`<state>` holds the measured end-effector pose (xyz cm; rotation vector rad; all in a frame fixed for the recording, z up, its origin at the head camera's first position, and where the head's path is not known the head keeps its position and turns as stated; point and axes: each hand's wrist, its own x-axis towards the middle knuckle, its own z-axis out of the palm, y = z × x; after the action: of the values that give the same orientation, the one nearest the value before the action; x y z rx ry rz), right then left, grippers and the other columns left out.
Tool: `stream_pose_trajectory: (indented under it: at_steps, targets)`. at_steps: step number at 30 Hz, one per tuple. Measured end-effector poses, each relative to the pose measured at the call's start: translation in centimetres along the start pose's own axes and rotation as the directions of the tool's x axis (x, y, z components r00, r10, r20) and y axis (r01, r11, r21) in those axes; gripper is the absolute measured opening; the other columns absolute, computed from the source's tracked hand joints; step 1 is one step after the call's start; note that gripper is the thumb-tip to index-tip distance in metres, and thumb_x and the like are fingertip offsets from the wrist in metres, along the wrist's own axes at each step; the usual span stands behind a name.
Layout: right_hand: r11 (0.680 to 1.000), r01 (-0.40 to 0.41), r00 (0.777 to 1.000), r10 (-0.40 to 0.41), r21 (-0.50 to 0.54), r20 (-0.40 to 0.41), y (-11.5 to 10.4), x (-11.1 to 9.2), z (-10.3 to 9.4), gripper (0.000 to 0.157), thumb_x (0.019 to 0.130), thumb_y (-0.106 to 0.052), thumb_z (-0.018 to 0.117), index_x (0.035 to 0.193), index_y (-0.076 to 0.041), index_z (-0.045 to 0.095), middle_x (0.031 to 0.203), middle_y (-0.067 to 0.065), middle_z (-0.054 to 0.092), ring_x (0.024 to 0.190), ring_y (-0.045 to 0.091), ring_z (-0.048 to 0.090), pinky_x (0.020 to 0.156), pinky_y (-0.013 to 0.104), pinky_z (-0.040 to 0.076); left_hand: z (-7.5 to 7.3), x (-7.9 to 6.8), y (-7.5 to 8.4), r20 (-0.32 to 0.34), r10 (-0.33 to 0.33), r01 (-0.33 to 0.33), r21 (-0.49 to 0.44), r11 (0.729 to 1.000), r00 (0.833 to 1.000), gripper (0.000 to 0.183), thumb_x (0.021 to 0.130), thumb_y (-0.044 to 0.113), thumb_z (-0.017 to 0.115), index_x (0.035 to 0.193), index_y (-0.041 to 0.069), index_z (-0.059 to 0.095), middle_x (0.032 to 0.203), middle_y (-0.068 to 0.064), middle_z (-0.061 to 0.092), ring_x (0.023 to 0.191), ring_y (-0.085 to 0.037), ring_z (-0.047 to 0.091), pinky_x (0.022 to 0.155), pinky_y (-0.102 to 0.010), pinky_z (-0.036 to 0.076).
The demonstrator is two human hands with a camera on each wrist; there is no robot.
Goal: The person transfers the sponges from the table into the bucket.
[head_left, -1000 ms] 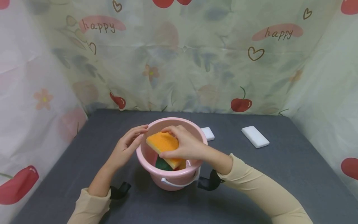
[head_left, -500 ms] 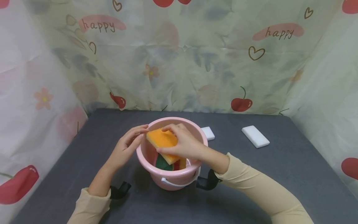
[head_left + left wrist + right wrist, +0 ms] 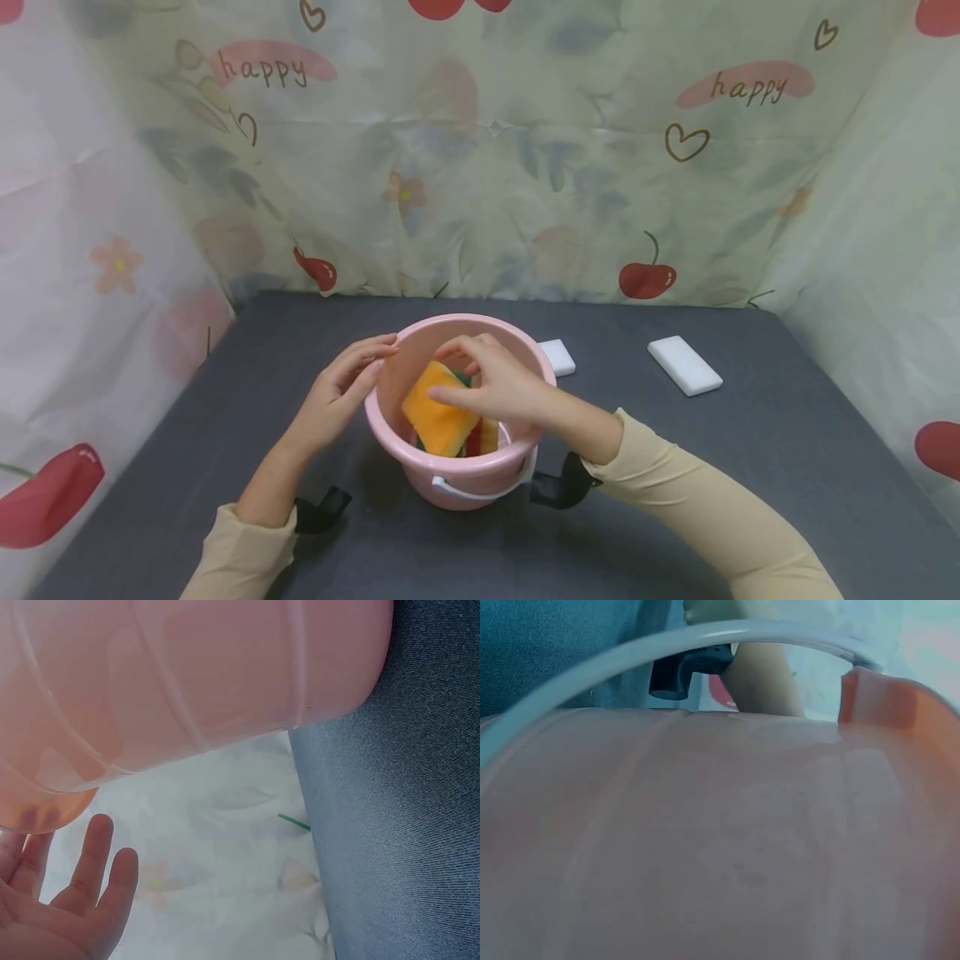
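Observation:
A pink bucket with a white handle stands upright mid-table. My right hand reaches in over its rim, thumb and fingers spread apart. Below them, an orange-yellow sponge lies tilted inside the bucket, partly covered by the thumb. Green, red and yellow pieces show around it, mostly hidden. At the bucket's left rim, my left hand has its fingertips right at the edge, fingers loosely extended. The left wrist view shows that hand beside the bucket wall. Only bucket and handle fill most of the right wrist view.
One white rectangular block lies on the dark tabletop to the right. Another white block is partly hidden behind the bucket. Patterned cloth encloses the table at the back and sides.
My right hand has let go of the orange-yellow sponge, which has dropped and tilted deeper in the bucket. The left hand has stayed at the rim.

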<state>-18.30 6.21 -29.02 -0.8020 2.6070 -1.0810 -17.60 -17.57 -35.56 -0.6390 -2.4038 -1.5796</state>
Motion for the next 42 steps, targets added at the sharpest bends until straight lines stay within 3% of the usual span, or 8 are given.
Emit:
stream_pose_trajectory:
  at_steps: [12, 18, 23, 29, 35, 42]
  targets:
    - [0.992, 0.031, 1.0, -0.031, 0.119, 0.001, 0.6, -1.4, -2.4, 0.042, 0.087, -0.026, 0.064, 0.125, -0.011, 0.052, 0.13, 0.011, 0.049, 0.112, 0.028, 0.053, 0.094, 0.04, 0.048, 0.0, 0.0, -0.1, -0.003, -0.022, 0.022, 0.018, 1.0, 1.0, 0.03, 0.098, 0.018, 0.046, 0.125, 0.011, 0.056, 0.14, -0.005, 0.048, 0.12, 0.009, 0.042, 0.095, -0.008, 0.037]
    - [0.985, 0.062, 0.998, -0.06, 0.159, -0.014, 1.5, -2.1, -3.8, 0.039, 0.088, -0.022, 0.063, 0.124, -0.011, 0.053, 0.126, 0.011, 0.056, 0.111, 0.025, 0.056, 0.097, 0.045, 0.045, 0.0, 0.0, 0.0, -0.002, -0.015, 0.015, 0.01, 1.0, 1.0, 0.029, 0.098, 0.016, 0.046, 0.125, 0.01, 0.056, 0.14, -0.007, 0.048, 0.12, 0.009, 0.042, 0.095, -0.008, 0.037]
    - [0.983, 0.091, 0.994, -0.08, 0.158, -0.071, 2.4, -2.6, -4.7, 0.038, 0.088, -0.02, 0.063, 0.123, -0.008, 0.055, 0.123, 0.014, 0.059, 0.107, 0.025, 0.058, 0.094, 0.043, 0.048, 0.0, 0.0, 0.0, -0.001, -0.016, 0.016, 0.008, 1.0, 1.0, 0.03, 0.098, 0.016, 0.046, 0.125, 0.01, 0.056, 0.14, -0.007, 0.048, 0.12, 0.009, 0.042, 0.095, -0.007, 0.037]
    - [0.986, 0.054, 0.989, -0.031, 0.16, -0.145, 3.9, -3.0, -6.0, 0.037, 0.089, -0.022, 0.062, 0.122, -0.008, 0.055, 0.12, 0.013, 0.06, 0.105, 0.024, 0.059, 0.085, 0.037, 0.053, -0.1, 0.1, 0.0, 0.001, -0.027, 0.027, 0.018, 0.999, 1.0, 0.03, 0.098, 0.018, 0.046, 0.125, 0.011, 0.056, 0.14, -0.005, 0.047, 0.121, 0.009, 0.041, 0.095, -0.008, 0.037]
    - [0.987, 0.02, 0.977, 0.014, 0.157, -0.212, 5.5, -3.8, -7.4, 0.035, 0.09, -0.024, 0.062, 0.122, -0.014, 0.055, 0.121, 0.007, 0.06, 0.109, 0.022, 0.058, 0.083, 0.035, 0.048, 0.0, 0.1, 0.1, 0.001, -0.019, 0.019, 0.015, 1.0, 1.0, 0.03, 0.098, 0.017, 0.046, 0.125, 0.01, 0.055, 0.14, -0.006, 0.048, 0.121, 0.009, 0.041, 0.095, -0.008, 0.037]
    - [0.992, -0.005, 0.953, 0.043, 0.128, -0.299, 7.7, -4.3, -8.6, 0.036, 0.091, -0.026, 0.06, 0.124, -0.012, 0.054, 0.12, 0.008, 0.059, 0.11, 0.021, 0.056, 0.087, 0.034, 0.046, 0.0, 0.1, 0.1, 0.001, -0.013, 0.013, 0.014, 1.0, 1.0, 0.03, 0.098, 0.016, 0.046, 0.125, 0.01, 0.056, 0.14, -0.007, 0.048, 0.121, 0.009, 0.041, 0.095, -0.008, 0.037]
